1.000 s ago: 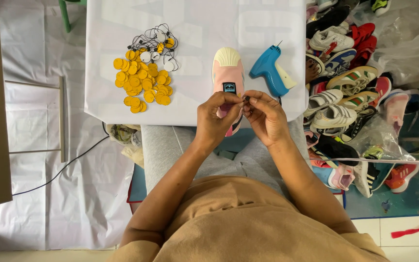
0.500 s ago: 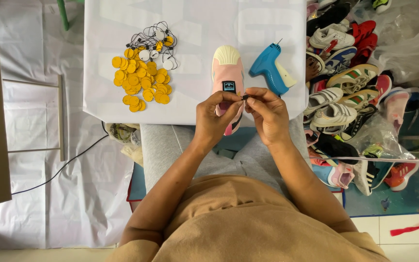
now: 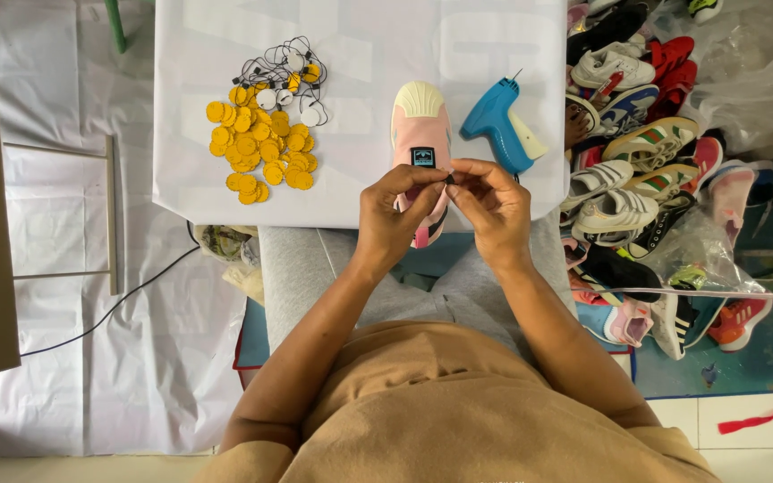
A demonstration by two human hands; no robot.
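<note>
The left hand (image 3: 397, 215) and right hand (image 3: 487, 207) meet fingertip to fingertip, both pinching a tiny dark piece (image 3: 448, 180) over the heel end of a pink shoe (image 3: 421, 143) lying on the white tabletop (image 3: 360, 54). Just right lies a blue tagging gun (image 3: 499, 132); farther left, yellow round tags (image 3: 259, 150).

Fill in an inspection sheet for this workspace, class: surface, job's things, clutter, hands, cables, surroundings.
Surface: white table, paper-covered.
Job's things: pink shoe lying on the table, toe away from the person.
Clutter: yellow tags heaped, white tags with black strings, blue tagging gun.
Hands: left hand and right hand pinch something small over the shoe's heel; too small to tell.
Cables: black cable on the floor sheet.
Surroundings: shoe pile at right, plastic bag.
</note>
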